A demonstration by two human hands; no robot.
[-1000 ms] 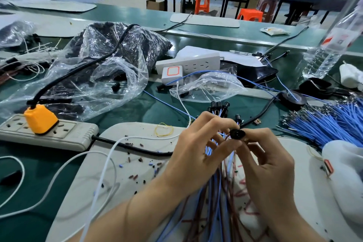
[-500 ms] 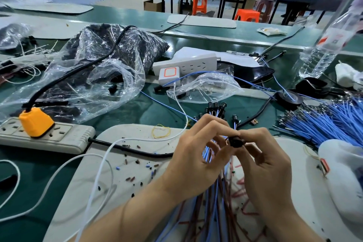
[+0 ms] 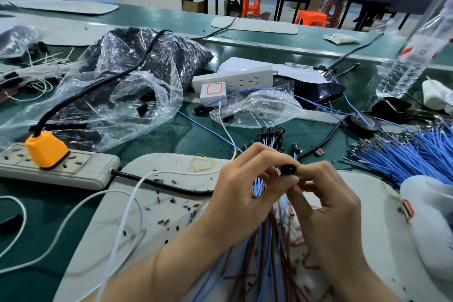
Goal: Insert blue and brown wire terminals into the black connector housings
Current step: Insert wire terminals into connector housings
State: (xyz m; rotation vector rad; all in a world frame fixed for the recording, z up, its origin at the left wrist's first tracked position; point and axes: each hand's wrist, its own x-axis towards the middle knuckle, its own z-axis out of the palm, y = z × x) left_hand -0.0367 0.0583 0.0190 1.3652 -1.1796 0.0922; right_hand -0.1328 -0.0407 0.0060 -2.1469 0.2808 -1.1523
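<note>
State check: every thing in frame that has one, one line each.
housing: pinched between both hands.
left hand: curled on housing, wires running through it.
right hand: pinching housing.
plug: seated in strip.
big bag: mouth open.

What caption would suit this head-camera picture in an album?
Left hand grips a bundle of blue and brown wires while the right hand pinches a black connector housing.

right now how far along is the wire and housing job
Looks done: several fitted housings top the wire bundle. In hand: left hand and right hand pinch one black housing. Left: a big pile of loose blue wires at the right.
</note>
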